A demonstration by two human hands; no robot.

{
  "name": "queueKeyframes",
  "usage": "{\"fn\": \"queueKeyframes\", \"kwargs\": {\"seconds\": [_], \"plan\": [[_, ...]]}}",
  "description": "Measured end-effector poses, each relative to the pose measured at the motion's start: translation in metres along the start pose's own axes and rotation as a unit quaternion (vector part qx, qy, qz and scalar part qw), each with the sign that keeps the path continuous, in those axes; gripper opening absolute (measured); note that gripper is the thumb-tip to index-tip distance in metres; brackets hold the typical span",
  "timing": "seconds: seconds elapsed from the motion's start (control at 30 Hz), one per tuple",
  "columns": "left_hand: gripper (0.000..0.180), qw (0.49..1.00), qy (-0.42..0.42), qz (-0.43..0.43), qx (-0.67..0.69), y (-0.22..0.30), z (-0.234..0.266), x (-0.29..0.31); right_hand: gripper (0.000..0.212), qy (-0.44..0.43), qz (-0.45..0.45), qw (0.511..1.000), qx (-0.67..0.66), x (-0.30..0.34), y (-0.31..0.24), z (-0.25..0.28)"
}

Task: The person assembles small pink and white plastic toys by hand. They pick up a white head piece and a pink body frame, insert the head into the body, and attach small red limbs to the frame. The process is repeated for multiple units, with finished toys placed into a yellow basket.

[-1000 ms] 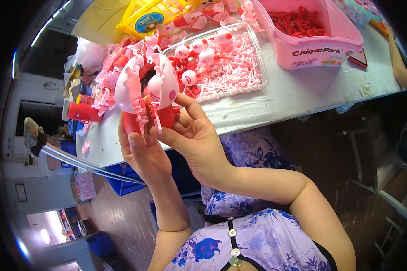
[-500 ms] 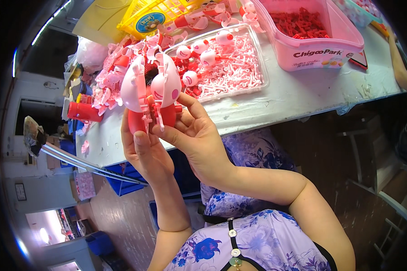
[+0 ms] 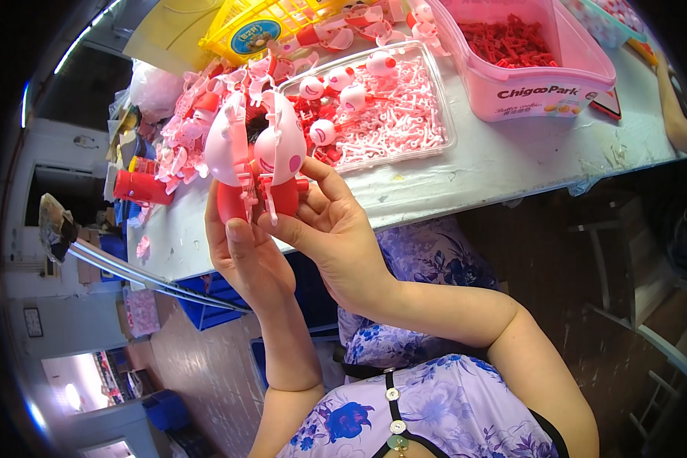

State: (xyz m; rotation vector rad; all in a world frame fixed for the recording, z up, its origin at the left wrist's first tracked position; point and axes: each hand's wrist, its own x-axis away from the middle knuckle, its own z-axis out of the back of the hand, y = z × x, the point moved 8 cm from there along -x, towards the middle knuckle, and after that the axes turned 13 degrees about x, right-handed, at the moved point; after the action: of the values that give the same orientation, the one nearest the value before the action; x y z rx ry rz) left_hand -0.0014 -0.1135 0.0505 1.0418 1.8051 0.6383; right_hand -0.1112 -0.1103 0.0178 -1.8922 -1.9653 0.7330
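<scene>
In front of me I hold up a pink-and-red plastic toy figure in two halves, side by side with a narrow gap between them. My left hand (image 3: 250, 256) is closed round the red lower part of the left half (image 3: 223, 149). The fingers and thumb of my right hand (image 3: 340, 237) grip the right half (image 3: 288, 137), which has a magenta cheek spot and part of a printed mouth. Small pink pieces show along the inner edges. Behind the toy's right side stands a clear tray (image 3: 404, 153) of small pale pink and red parts, with several round pinkish-white pieces on top.
Pink shell pieces (image 3: 183, 130) are heaped left of the tray, beside a red cylinder (image 3: 141, 187). A yellow basket (image 3: 225, 27) stands behind. To the right is a pink tub (image 3: 511, 91) of red parts. Another person's arm (image 3: 675, 114) rests at the far right table edge.
Almost nothing differs. Both hands keep their hold on the toy halves, which have shifted only very slightly.
</scene>
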Motion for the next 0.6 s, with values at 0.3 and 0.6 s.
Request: {"fn": "queueKeyframes", "kwargs": {"seconds": [0.3, 0.6], "plan": [[0.064, 1.0, -0.017, -0.002, 0.0, -0.0019, -0.0006, 0.0001, 0.063, 0.0, -0.008, 1.0, -0.006, -0.0011, 0.0024, 0.0008], [0.063, 1.0, -0.014, -0.002, -0.005, -0.0015, -0.0014, 0.0005, 0.064, 0.0, -0.011, 1.0, 0.001, -0.0014, 0.0024, 0.001]]}}
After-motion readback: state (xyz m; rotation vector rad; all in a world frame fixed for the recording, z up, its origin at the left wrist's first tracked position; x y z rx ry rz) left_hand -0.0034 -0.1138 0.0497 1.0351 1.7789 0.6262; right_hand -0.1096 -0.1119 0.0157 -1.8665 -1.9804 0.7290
